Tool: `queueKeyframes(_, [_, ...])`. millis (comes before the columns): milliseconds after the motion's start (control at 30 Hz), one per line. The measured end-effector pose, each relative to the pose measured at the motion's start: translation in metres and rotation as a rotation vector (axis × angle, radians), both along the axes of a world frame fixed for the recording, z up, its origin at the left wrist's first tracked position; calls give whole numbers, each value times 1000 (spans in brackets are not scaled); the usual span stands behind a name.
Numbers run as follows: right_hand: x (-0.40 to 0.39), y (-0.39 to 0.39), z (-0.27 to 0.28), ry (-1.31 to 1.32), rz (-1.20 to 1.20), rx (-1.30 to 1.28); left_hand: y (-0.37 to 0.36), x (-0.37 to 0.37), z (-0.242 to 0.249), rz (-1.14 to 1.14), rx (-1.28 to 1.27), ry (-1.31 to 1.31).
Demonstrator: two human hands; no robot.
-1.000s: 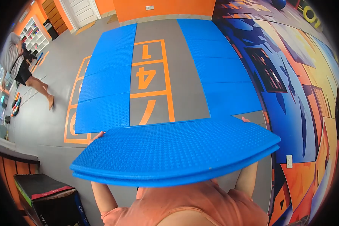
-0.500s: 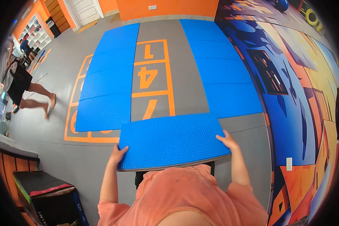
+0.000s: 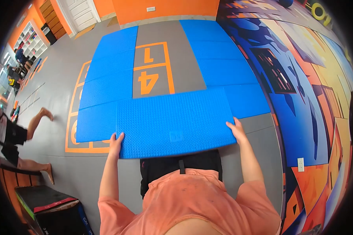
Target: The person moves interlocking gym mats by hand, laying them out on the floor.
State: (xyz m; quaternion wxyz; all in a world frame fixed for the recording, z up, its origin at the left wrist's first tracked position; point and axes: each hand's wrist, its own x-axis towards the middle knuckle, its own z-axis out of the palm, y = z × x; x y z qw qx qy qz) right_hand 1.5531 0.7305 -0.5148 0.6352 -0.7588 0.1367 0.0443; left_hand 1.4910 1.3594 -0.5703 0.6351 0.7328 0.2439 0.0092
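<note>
A blue textured foam mat [image 3: 172, 125] is held out level in front of my waist, one side edge in each hand. My left hand [image 3: 116, 144] grips its near left corner, thumb on top. At the opposite edge, my right hand [image 3: 237, 131] has its thumb over the top and its fingers hidden underneath. Beyond, the mat overlaps two strips of blue mats on the floor, the left strip [image 3: 110, 66] and the right strip [image 3: 227, 55]. Between those strips shows grey floor with orange numbers [image 3: 148, 80].
At the left, a person [image 3: 17, 133] walks barefoot, partly cut off. A black box [image 3: 55, 211] stands at the lower left. Along the right runs a painted wall [image 3: 302, 98] with a socket [image 3: 301, 164]. An orange wall [image 3: 166, 11] closes the far end.
The held mat has moved forward, away from my body, and now covers the number 7 square. The person at the left has come nearer along the left side.
</note>
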Motion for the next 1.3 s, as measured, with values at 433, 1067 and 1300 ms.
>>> queueKeyframes(433, [68, 38, -100, 413, 305, -847, -26, 57, -114, -508, 714, 480])
queueKeyframes(1067, [83, -46, -229, 589, -695, 691, -219, 8, -32, -587, 1038, -33])
queueKeyframes(1300, [113, 7, -281, 543, -247, -215, -230, 34, -29, -671, 1057, 40])
